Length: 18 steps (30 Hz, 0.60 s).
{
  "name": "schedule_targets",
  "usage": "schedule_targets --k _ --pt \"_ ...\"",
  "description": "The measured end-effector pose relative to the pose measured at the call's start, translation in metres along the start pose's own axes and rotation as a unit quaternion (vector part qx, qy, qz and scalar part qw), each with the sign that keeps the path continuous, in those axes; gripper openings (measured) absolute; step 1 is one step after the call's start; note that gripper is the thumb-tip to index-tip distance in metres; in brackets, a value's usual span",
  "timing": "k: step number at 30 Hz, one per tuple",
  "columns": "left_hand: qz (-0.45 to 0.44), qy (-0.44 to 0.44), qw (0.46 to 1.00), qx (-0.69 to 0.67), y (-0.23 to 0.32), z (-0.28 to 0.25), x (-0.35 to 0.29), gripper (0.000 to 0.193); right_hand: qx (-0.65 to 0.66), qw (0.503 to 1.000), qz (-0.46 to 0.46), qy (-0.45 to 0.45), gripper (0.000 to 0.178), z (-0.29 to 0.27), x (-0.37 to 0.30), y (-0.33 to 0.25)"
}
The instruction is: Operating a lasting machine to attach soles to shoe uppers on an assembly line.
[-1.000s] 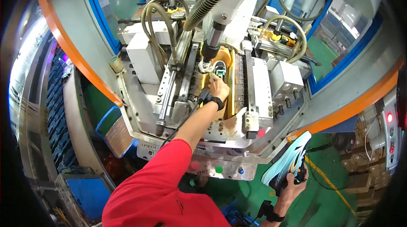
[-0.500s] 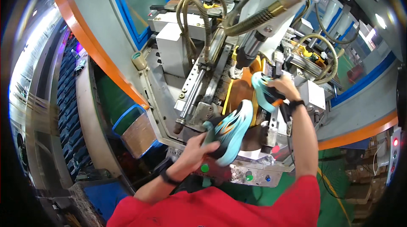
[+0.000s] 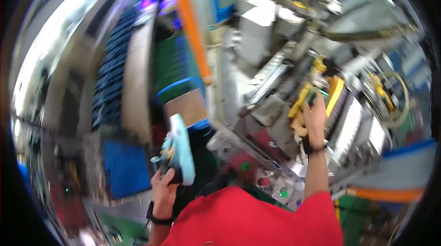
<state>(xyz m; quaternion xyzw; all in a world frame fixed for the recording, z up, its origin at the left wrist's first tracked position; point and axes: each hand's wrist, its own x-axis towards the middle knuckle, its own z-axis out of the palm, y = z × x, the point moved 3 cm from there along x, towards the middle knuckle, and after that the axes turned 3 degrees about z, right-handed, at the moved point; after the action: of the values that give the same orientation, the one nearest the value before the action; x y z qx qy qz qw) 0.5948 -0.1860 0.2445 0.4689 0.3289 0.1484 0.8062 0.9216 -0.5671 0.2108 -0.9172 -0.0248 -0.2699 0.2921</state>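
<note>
In my left hand (image 3: 163, 194) is a light-blue sports shoe (image 3: 183, 152) with black and orange parts. My fingers are closed round its dark end, and it stands tilted, clear of the machine. My right hand (image 3: 315, 115) reaches into the machine between its yellow pads (image 3: 334, 93). Its fingers are curled at a small dark thing with a teal edge (image 3: 323, 93); blur and the hand hide what it is. Most of the second shoe cannot be made out.
Left of the machine lie a blue-rimmed bin (image 3: 186, 108) with a brown board and a blue-topped stand (image 3: 125, 169). A conveyor with dark ridges (image 3: 110, 71) runs farther left. Green buttons (image 3: 245, 166) sit on the machine's front panel. An orange guard edge (image 3: 190, 21) rises behind.
My left hand has carried its shoe left, away from the machine. The right hand, which had the other shoe above the machine, is now down between the pads. My view has swung left.
</note>
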Motion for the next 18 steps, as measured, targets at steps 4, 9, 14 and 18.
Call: schedule_targets --k 4,9,14,18 --pt "-0.057 0.063 0.996 -0.029 -0.028 -0.007 -0.022 0.031 0.144 0.972 -0.066 -0.173 0.022 -0.001 -0.148 -0.102" --pt "-0.058 0.075 0.985 -0.145 -0.051 -0.04 -0.067 0.025 0.099 0.94 -0.128 -0.301 0.02 0.115 -0.269 -0.063" --pt "-0.062 0.196 0.971 -0.12 -0.088 -0.119 -0.112 0.025 0.071 0.928 -0.199 -0.305 0.024 0.136 -0.282 -0.051" --pt "-0.044 0.295 0.945 -0.133 -0.098 -0.181 -0.148 0.025 0.167 0.929 -0.248 -0.217 0.028 0.15 -0.247 -0.065"
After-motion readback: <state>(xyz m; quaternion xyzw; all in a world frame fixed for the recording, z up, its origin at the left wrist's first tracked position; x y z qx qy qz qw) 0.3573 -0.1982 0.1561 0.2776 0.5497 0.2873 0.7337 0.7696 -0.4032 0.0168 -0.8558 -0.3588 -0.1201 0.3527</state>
